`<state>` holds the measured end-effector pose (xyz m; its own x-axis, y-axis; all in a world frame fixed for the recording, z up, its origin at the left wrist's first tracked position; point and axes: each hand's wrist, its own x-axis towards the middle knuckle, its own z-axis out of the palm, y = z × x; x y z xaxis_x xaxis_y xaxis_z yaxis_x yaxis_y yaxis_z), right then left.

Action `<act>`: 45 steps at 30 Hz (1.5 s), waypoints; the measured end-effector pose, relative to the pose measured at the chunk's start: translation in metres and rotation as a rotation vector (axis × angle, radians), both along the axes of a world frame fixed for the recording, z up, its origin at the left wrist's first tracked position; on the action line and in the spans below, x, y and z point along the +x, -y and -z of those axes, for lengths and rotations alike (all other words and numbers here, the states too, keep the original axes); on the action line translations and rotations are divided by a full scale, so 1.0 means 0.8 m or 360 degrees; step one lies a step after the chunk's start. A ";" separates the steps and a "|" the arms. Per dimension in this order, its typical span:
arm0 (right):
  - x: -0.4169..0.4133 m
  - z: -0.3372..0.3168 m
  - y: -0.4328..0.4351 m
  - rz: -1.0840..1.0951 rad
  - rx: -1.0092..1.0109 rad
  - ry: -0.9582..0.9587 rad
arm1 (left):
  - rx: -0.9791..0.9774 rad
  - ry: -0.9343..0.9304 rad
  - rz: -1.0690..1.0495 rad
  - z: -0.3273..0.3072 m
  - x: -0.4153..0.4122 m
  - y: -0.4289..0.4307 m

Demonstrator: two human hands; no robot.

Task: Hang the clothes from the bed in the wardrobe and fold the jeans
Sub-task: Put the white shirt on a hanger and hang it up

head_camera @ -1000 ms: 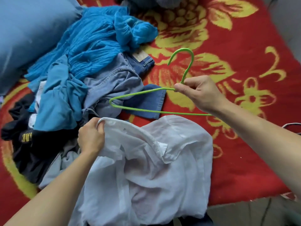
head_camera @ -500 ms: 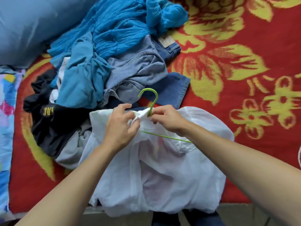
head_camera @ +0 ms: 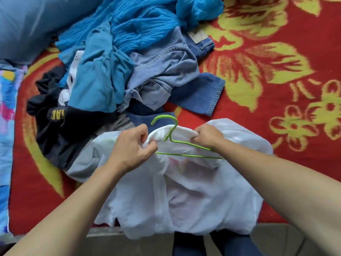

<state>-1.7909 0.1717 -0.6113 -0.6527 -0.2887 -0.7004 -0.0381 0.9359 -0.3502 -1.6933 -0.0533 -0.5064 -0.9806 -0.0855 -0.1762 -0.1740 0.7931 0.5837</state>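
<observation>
**Both hands at the collar of the white shirt, green hanger between them**

The left hand pinches the collar edge of the white shirt with its fingers closed on the cloth. The right hand is clenched around the other side of the same collar. Between the two hands stands the green hanger: its hook rises just beyond the collar, and its thin wire arms run toward the right forearm, lying on the shirt. How far the hanger goes inside the shirt, I cannot tell.

Under and near the hands the shirt spreads over the edge of the bed and hangs down from it. Beyond the hands lies the pile of clothes: the jeans, light and dark blue, just beyond the hook, a bright blue crinkled garment farther away, a teal garment beyond the left hand, and a black garment with yellow letters to the left of the left hand.

The bed carries a red blanket with big yellow flowers. Far beyond the left hand is a grey-blue pillow, and along the left side a sheet with a colourful print. Close to the person a strip of grey floor is visible.
</observation>
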 end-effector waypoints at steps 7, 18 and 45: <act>-0.005 -0.028 -0.082 0.0180 -0.0184 -0.0544 | -0.0394 0.0066 -0.0012 0.003 0.009 0.026; 0.009 -0.137 -0.094 -0.0045 -0.0179 0.0044 | 0.0198 -0.0143 -0.0457 -0.018 -0.013 0.005; -0.001 -0.469 0.074 -0.0006 -0.1518 -0.1119 | 0.0504 -0.0532 -0.0207 -0.292 0.028 0.030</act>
